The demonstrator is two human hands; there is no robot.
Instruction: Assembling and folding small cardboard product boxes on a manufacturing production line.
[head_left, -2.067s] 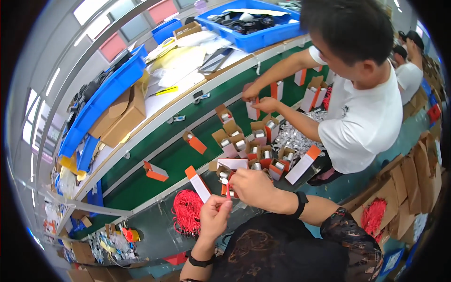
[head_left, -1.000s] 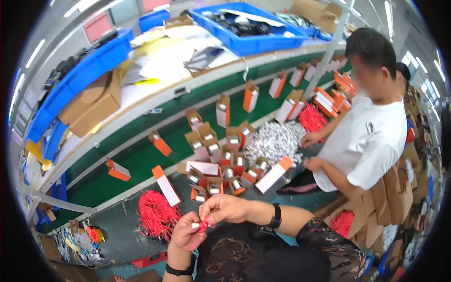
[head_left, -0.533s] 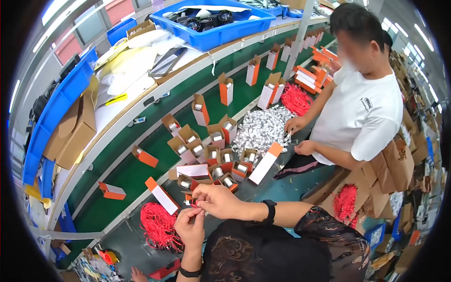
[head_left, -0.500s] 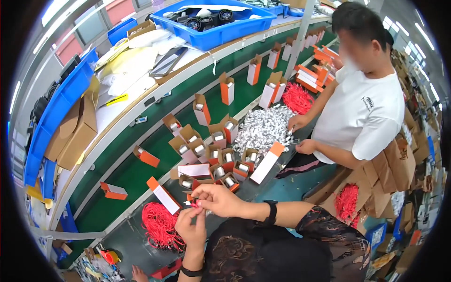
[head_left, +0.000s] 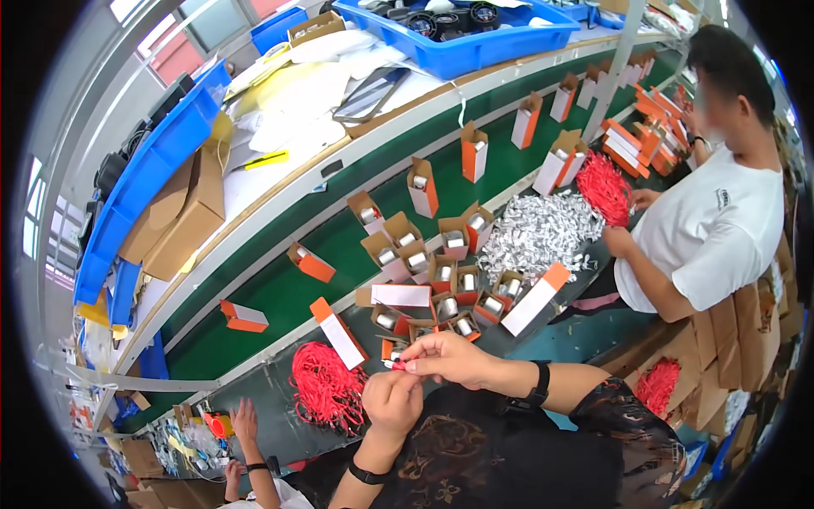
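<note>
I find the right hand clamped by its fingertips on a red cord at the left hand's twelve o'clock, left fingers now curled together, grip unclear, suggesting handling continues, while a co-worker's hand has risen at eight o'clock.

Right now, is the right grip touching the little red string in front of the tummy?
Touching. The head view shows the right grip with its thumb and finger against the red string.
</note>
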